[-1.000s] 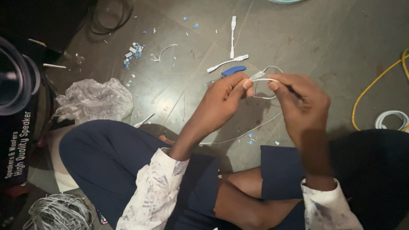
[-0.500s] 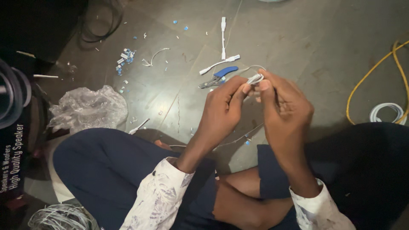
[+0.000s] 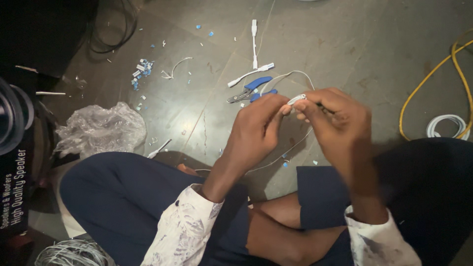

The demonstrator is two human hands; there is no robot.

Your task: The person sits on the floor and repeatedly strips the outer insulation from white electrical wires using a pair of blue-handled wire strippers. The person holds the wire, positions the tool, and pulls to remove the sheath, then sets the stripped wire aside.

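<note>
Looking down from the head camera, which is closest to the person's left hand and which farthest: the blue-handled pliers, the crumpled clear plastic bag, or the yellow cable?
1. Blue-handled pliers: on the floor just above the left hand.
2. Crumpled clear plastic bag: out to the left.
3. Yellow cable: far right, beyond the right hand.

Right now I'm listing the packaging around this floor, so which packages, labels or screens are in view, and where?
Black box: far left edge beside the person's knee, dark side panel bearing white lettering.
Crumpled clear plastic bag: on the floor left of the hands, shapeless and see-through.
No screens or signs show.
</note>
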